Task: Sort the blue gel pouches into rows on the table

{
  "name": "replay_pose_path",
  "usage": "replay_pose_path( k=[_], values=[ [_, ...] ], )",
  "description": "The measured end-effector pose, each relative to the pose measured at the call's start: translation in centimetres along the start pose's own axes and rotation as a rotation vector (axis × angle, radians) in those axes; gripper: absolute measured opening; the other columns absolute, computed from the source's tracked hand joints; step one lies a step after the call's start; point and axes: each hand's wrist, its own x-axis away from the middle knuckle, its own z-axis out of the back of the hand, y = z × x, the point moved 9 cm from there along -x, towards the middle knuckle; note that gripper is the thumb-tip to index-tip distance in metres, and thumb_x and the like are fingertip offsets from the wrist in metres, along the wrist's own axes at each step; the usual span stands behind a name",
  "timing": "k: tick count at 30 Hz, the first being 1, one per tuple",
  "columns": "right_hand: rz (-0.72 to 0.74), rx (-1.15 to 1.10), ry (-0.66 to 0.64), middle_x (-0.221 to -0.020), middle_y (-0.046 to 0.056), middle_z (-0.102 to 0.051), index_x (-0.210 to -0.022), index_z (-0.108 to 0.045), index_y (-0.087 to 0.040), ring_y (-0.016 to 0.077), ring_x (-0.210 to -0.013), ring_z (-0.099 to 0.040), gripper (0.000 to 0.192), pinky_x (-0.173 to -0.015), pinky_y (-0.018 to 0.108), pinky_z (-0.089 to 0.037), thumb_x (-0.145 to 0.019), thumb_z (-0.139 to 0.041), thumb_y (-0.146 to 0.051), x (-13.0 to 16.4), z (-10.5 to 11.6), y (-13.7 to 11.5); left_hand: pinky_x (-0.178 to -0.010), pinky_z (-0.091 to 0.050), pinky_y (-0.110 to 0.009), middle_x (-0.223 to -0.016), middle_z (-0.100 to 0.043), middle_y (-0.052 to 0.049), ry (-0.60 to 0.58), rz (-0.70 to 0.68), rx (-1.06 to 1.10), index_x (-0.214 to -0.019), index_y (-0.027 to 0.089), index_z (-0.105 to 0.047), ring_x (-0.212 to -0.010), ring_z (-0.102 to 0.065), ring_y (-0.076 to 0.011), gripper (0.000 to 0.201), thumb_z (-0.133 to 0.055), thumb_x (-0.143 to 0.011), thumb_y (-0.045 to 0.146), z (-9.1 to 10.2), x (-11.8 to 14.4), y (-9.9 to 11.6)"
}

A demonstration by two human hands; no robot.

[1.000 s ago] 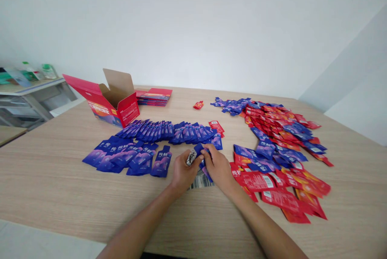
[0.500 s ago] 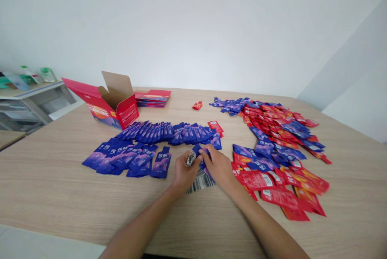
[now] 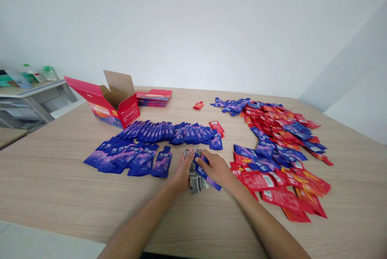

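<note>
Since half a second ago the small stack of blue sachets (image 3: 199, 168) has been turned over between the hands: its pale, striped back sides now face up over a wider patch, and the stack sits lower, flat against the wooden table (image 3: 60, 194), where earlier it was pinched up near the fingertips. The left hand (image 3: 183, 172) has its fingers closed along the stack's left edge, thumb on top, grasping it; the right hand (image 3: 218, 169) presses from the right, its fingers curled over a blue sachet that sticks out toward the lower right. The stack lies between both palms, touching each. Just beyond the hands runs a row of overlapping blue sachets (image 3: 169, 132), and a nearer fan of blue sachets (image 3: 127, 156) lies to the left. To the right spreads a mixed heap of red and blue sachets (image 3: 278, 158). An open red carton (image 3: 111, 104) stands at the far left, with flattened red cartons (image 3: 154, 97) behind it.
</note>
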Motion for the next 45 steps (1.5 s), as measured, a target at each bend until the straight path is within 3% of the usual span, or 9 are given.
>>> replay_pose_path(
  k=[13,17,22,26,29,33,37,42,45],
  values=[
    [-0.002,0.042,-0.035,-0.073,0.0,-0.063,-0.082,-0.058,-0.023,0.0181,-0.069,-0.058,0.033,-0.059,0.026,-0.023,-0.095,-0.056,-0.053,-0.3,1.0,0.6,-0.071,-0.06,-0.038,-0.076,-0.074,-0.004,0.09,0.09,0.078,-0.091,0.017,-0.06,-0.071,-0.074,-0.0241,0.055,-0.095,-0.053,0.035,0.2,0.4,-1.5],
    [0.024,-0.227,0.031,-0.066,-0.003,-0.056,-0.071,-0.052,-0.023,0.0165,-0.064,-0.053,0.042,-0.059,0.026,-0.03,-0.091,-0.056,-0.059,-0.9,1.9,2.4,-0.081,-0.059,-0.041,-0.082,-0.076,-0.007,-0.056,0.223,0.114,-0.092,0.016,-0.063,-0.078,-0.075,-0.0256,0.051,-0.094,-0.058,0.039,-0.6,0.6,-2.7],
    [-0.157,-0.722,0.489,-0.062,-0.004,-0.051,-0.07,-0.05,-0.024,0.016,-0.062,-0.048,0.05,-0.059,0.027,-0.038,-0.085,-0.054,-0.071,-1.1,4.8,7.1,-0.089,-0.056,-0.045,-0.087,-0.076,-0.015,-0.331,0.484,0.107,-0.089,0.012,-0.067,-0.092,-0.074,-0.0311,0.05,-0.083,-0.07,0.055,-1.2,1.9,-5.4],
    [-0.185,-1.163,0.539,-0.058,-0.007,-0.047,-0.072,-0.052,-0.024,0.012,-0.052,-0.041,0.047,-0.051,0.024,-0.037,-0.079,-0.068,-0.067,-1.2,4.2,7.5,-0.087,-0.055,-0.043,-0.084,-0.075,-0.014,-0.466,0.52,0.014,-0.091,0.012,-0.067,-0.087,-0.073,-0.0301,0.06,-0.081,-0.065,0.064,-1.6,2.5,-6.1],
    [-0.168,-1.181,0.622,-0.057,-0.007,-0.048,-0.075,-0.058,-0.023,0.01,-0.05,-0.039,0.041,-0.049,0.022,-0.033,-0.075,-0.077,-0.059,-0.7,4.7,7.0,-0.078,-0.054,-0.038,-0.077,-0.07,-0.006,-0.39,0.347,-0.278,-0.088,0.016,-0.065,-0.078,-0.069,-0.0238,0.052,-0.081,-0.067,0.061,-1.0,1.2,-4.6],
    [-0.153,-1.083,0.755,-0.058,-0.006,-0.05,-0.073,-0.062,-0.021,0.0094,-0.053,-0.041,0.04,-0.051,0.022,-0.035,-0.073,-0.08,-0.057,0.2,5.8,6.6,-0.083,-0.049,-0.035,-0.073,-0.062,0.001,-0.18,-0.227,-0.913,-0.079,0.02,-0.064,-0.08,-0.061,-0.0214,0.03,-0.085,-0.061,0.03,-0.6,-0.3,1.1],
    [-0.169,-1.099,0.753,-0.057,-0.007,-0.047,-0.07,-0.06,-0.022,0.0093,-0.052,-0.037,0.042,-0.049,0.022,-0.034,-0.07,-0.081,-0.058,0.4,5.5,6.1,-0.101,-0.041,-0.034,-0.108,-0.068,-0.008,-0.085,-0.58,-0.844,-0.095,0.022,-0.074,-0.111,-0.057,-0.0265,0.028,-0.08,-0.069,0.028,-1.1,0.9,4.9],
    [-0.166,-1.033,0.649,-0.058,-0.005,-0.048,-0.071,-0.059,-0.022,0.0112,-0.054,-0.039,0.042,-0.05,0.023,-0.035,-0.071,-0.08,-0.058,0.3,4.1,4.8,-0.072,-0.047,-0.028,-0.091,-0.069,-0.009,-0.278,-0.403,-0.495,-0.102,0.018,-0.074,-0.079,-0.06,-0.0207,0.046,-0.072,-0.078,0.057,-2.4,1.0,4.0],
    [-0.162,-1.018,0.603,-0.058,-0.005,-0.049,-0.07,-0.058,-0.022,0.0113,-0.054,-0.039,0.044,-0.05,0.023,-0.034,-0.07,-0.08,-0.06,0.3,3.7,4.2,-0.06,-0.04,-0.024,-0.07,-0.06,-0.002,-0.39,-0.279,-0.459,-0.084,0.016,-0.069,-0.061,-0.049,-0.0131,0.043,-0.077,-0.073,0.057,-3.5,0.9,2.3]
  ],
)
